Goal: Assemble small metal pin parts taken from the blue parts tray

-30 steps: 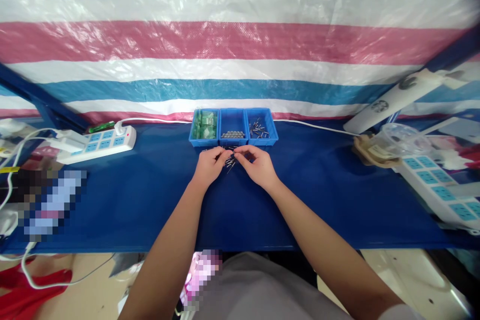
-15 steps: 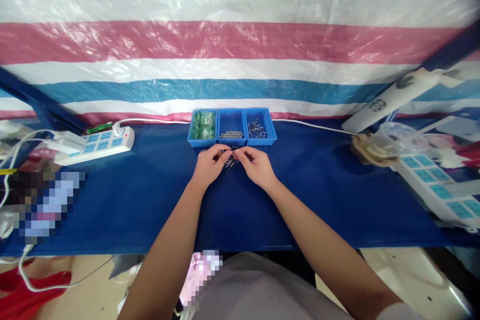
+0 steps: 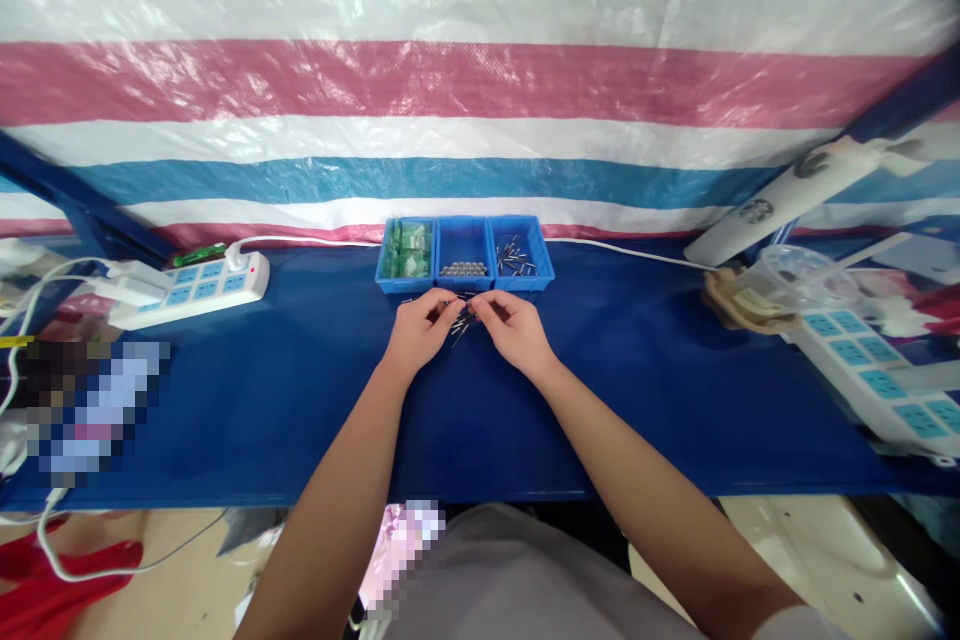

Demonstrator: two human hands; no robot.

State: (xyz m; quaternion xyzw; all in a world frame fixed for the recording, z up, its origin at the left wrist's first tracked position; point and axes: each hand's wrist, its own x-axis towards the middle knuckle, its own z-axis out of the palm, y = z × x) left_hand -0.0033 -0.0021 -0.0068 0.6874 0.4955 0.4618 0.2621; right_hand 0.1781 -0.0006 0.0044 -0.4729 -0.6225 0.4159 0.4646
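Observation:
My left hand (image 3: pixel 420 330) and my right hand (image 3: pixel 514 328) meet fingertip to fingertip over a small heap of thin metal pins (image 3: pixel 461 320) on the blue table cover (image 3: pixel 300 390). Both hands pinch something tiny between thumb and forefinger; I cannot make out what. Just behind them stand three joined blue bins: the left bin (image 3: pixel 406 253) holds green parts, the middle bin (image 3: pixel 463 260) small silvery balls, the right bin (image 3: pixel 519 258) more dark pins.
A white power strip (image 3: pixel 202 282) with a cable lies at the back left. Another power strip (image 3: pixel 874 370), a clear plastic cup (image 3: pixel 795 282) and a white lamp arm (image 3: pixel 787 195) crowd the right. A striped tarp hangs behind the table.
The hands have barely moved; the fingertips shifted slightly together over the pin heap. The view drifted a little.

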